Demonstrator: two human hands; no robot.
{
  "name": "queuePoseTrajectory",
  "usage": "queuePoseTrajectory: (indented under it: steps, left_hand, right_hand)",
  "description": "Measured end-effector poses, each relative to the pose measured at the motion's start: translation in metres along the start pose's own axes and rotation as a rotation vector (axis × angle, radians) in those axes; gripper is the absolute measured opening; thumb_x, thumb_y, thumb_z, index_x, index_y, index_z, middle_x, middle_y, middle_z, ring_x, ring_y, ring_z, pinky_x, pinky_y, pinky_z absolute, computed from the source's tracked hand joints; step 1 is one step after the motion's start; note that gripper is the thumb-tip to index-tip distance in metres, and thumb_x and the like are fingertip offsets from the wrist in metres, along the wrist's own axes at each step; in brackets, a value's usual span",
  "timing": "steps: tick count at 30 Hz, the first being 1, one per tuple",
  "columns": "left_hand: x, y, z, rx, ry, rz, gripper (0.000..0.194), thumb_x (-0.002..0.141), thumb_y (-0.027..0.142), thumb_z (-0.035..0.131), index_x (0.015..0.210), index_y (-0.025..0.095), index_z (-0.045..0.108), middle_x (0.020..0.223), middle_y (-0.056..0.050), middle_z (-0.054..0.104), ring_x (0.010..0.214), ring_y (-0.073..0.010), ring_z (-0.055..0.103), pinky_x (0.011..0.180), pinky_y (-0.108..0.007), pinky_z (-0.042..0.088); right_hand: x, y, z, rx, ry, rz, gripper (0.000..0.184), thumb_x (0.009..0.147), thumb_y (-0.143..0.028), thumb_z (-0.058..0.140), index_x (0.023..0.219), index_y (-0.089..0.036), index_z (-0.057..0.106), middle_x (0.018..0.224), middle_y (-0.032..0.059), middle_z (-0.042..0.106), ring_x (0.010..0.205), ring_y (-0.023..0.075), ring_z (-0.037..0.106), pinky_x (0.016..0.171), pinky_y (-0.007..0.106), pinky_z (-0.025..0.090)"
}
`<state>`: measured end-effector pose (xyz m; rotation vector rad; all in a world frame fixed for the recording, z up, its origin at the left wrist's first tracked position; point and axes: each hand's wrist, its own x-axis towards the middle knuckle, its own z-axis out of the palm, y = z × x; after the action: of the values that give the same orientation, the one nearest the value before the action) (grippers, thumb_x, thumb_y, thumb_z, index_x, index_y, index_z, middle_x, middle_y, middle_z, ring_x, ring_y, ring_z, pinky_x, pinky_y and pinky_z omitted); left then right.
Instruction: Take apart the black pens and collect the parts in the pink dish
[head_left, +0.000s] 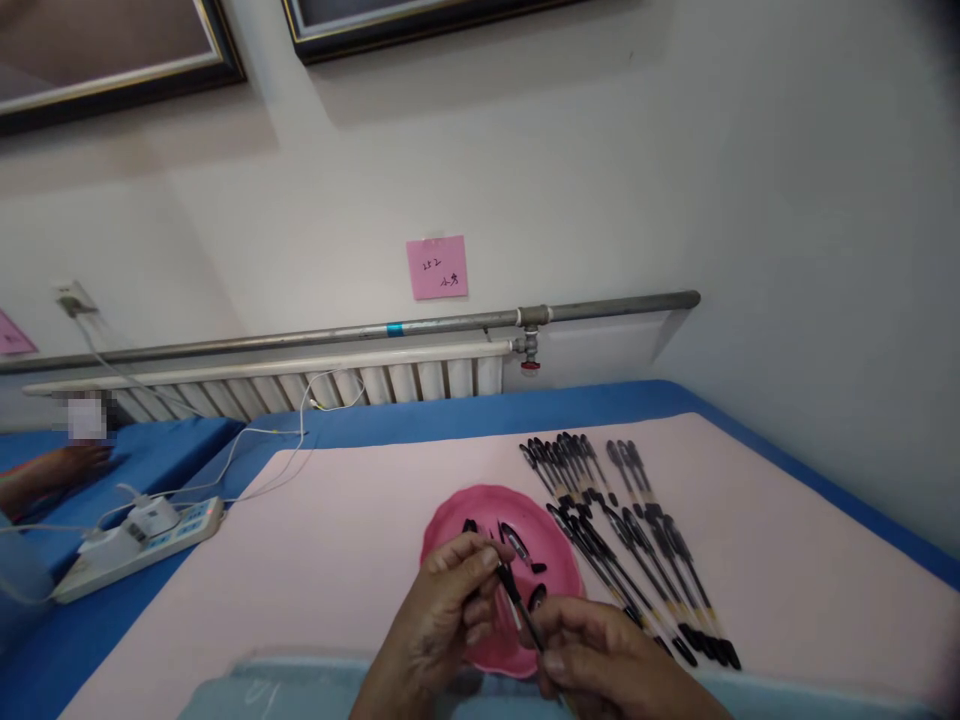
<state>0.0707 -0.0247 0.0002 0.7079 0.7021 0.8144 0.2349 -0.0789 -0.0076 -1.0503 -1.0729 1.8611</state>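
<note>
Between my two hands is a pen [514, 590] with a black grip, slanting down to the right above a pink plate [442, 515]. My left hand [450, 590] pinches its upper end between thumb and fingers. Lower down, the fingers of my right hand [592, 650] close around the barrel. Black pen caps and parts lie in the plate, among them a cap with a clip [516, 543]; my hands hide some of the contents. To the right, rows of black pens [637, 540] lie side by side on the pink sheet.
The pink sheet [337, 540] covers a blue table [480, 405]. On the left is a white power strip [142, 550] with plugs and a white cable [301, 430]. A co-worker's hand [71, 465] rests farther left. Behind the table run a radiator [405, 383] and a pipe [450, 325].
</note>
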Motion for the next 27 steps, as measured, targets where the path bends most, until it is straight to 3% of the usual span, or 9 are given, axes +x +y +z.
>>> queuePoseTrajectory:
  steps: [3, 6, 9, 13, 18, 23, 27]
  left_hand:
    - [0.001, 0.0, -0.001, -0.029, 0.006, 0.032, 0.022, 0.067, 0.029, 0.072, 0.072, 0.014, 0.058, 0.045, 0.009, 0.037, 0.034, 0.0003, 0.022, 0.033, -0.014, 0.012]
    - [0.001, 0.003, -0.001, -0.059, 0.014, 0.069, 0.023, 0.066, 0.029, 0.073, 0.069, 0.015, 0.055, 0.043, 0.01, 0.034, 0.034, 0.0002, 0.021, 0.033, -0.013, 0.013]
    - [0.0, 0.006, -0.001, -0.053, 0.032, 0.075, 0.024, 0.066, 0.03, 0.073, 0.071, 0.014, 0.056, 0.044, 0.01, 0.034, 0.034, 0.0004, 0.021, 0.033, -0.013, 0.013]
    - [-0.001, 0.007, -0.001, -0.039, 0.04, 0.078, 0.026, 0.065, 0.032, 0.074, 0.071, 0.014, 0.056, 0.044, 0.01, 0.034, 0.034, 0.0004, 0.022, 0.032, -0.013, 0.013]
    - [-0.001, 0.007, -0.001, -0.026, 0.039, 0.107, 0.028, 0.064, 0.033, 0.075, 0.072, 0.013, 0.057, 0.043, 0.011, 0.032, 0.033, 0.0007, 0.022, 0.032, -0.013, 0.014]
    - [-0.001, 0.008, 0.001, -0.035, 0.04, 0.108, 0.029, 0.063, 0.033, 0.075, 0.07, 0.013, 0.057, 0.042, 0.011, 0.034, 0.033, 0.0007, 0.023, 0.032, -0.013, 0.015]
    - [-0.002, 0.011, 0.003, -0.028, 0.075, 0.115, 0.032, 0.059, 0.034, 0.077, 0.07, 0.012, 0.056, 0.042, 0.011, 0.033, 0.033, 0.0011, 0.022, 0.032, -0.013, 0.014]
  right_hand:
    - [-0.001, -0.004, 0.004, 0.003, 0.058, -0.003, 0.025, 0.057, -0.025, 0.07, 0.07, -0.018, 0.051, 0.046, -0.0111, 0.042, 0.035, 0.0009, 0.026, 0.039, 0.017, 0.017]
    - [-0.002, -0.007, 0.007, -0.051, 0.078, 0.047, 0.025, 0.067, -0.041, 0.062, 0.071, -0.017, 0.056, 0.042, -0.0105, 0.037, 0.034, 0.0026, 0.025, 0.036, 0.018, 0.015]
    - [-0.003, -0.005, 0.008, -0.094, 0.027, 0.052, 0.041, 0.076, -0.052, 0.046, 0.063, -0.015, 0.058, 0.041, -0.0074, 0.039, 0.031, 0.003, 0.023, 0.033, 0.02, 0.012]
    - [-0.003, -0.001, 0.009, 0.064, 0.024, 0.024, 0.027, 0.065, -0.041, 0.065, 0.061, -0.018, 0.05, 0.039, -0.0104, 0.037, 0.032, 0.0027, 0.022, 0.034, 0.018, 0.013]
    - [0.001, 0.005, 0.012, 0.158, -0.043, 0.012, 0.042, 0.075, -0.053, 0.051, 0.072, -0.011, 0.061, 0.057, 0.0014, 0.057, 0.044, 0.007, 0.044, 0.041, 0.02, 0.028]
    - [-0.001, 0.004, 0.016, 0.19, 0.008, 0.013, 0.028, 0.065, -0.039, 0.067, 0.065, -0.016, 0.052, 0.051, -0.0031, 0.056, 0.037, 0.0045, 0.043, 0.038, 0.018, 0.025]
    - [-0.006, -0.003, 0.023, 0.261, 0.063, 0.108, 0.032, 0.076, -0.049, 0.05, 0.077, -0.018, 0.05, 0.063, 0.0005, 0.062, 0.035, 0.0039, 0.044, 0.033, 0.015, 0.021]
